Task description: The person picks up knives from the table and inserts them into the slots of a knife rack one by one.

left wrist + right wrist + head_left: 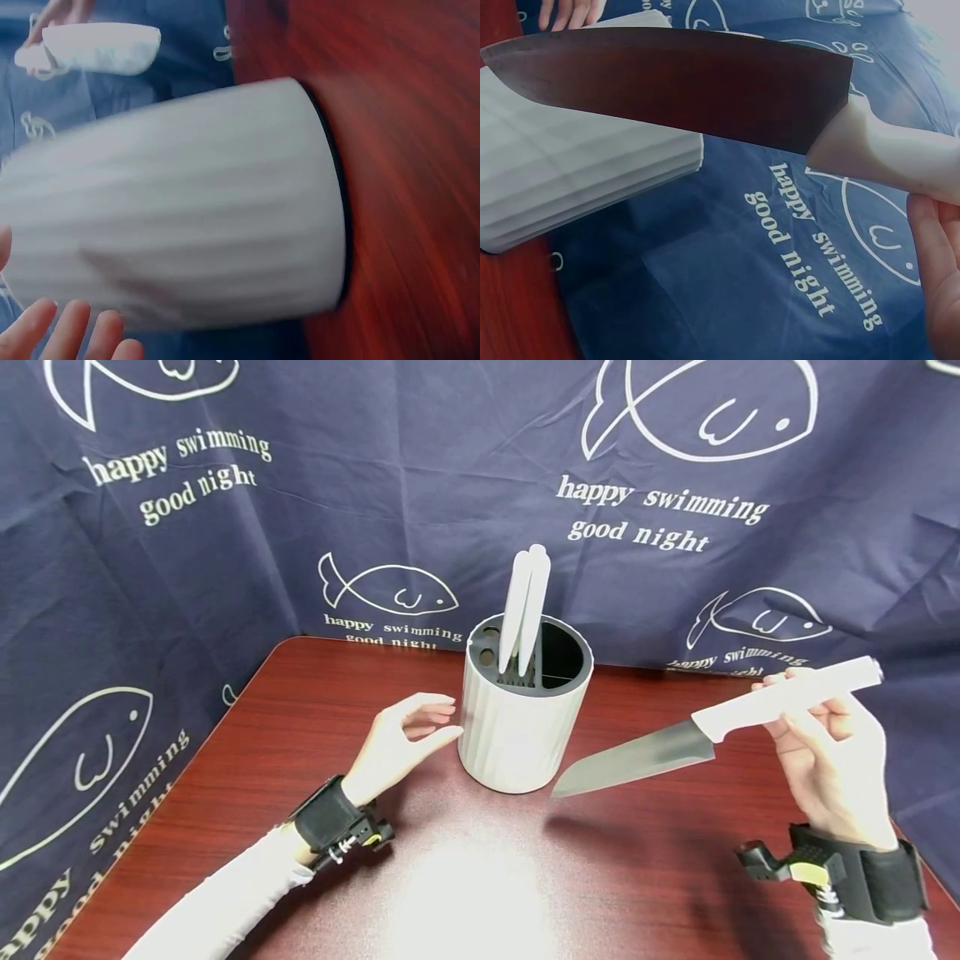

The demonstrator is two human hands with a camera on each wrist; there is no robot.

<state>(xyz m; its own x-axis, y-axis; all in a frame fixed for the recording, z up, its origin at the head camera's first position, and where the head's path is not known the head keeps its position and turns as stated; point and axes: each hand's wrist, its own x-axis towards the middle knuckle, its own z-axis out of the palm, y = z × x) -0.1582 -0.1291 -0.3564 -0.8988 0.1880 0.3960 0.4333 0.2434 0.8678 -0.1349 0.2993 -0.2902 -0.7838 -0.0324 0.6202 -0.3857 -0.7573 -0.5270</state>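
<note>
A kitchen knife (637, 760) with a white handle and broad steel blade is held above the table by my right hand (832, 752), which grips the handle. Its blade tilts down to the left, the tip near the knife block's lower right side. The white ribbed knife block (517, 735) stands upright, its dark slotted top holding two white-handled knives (525, 610). My left hand (408, 739) is beside the block's left side, fingers relaxed and holding nothing; whether it touches the wall I cannot tell. In the right wrist view the knife's blade (682, 82) passes in front of the block.
The reddish-brown wooden table (322, 718) has a glare patch at its front middle. Behind it and at the left hangs a dark blue cloth (480, 485) with white fish drawings and lettering. Block openings include a wide compartment (561, 656) on the right and small round holes on the left.
</note>
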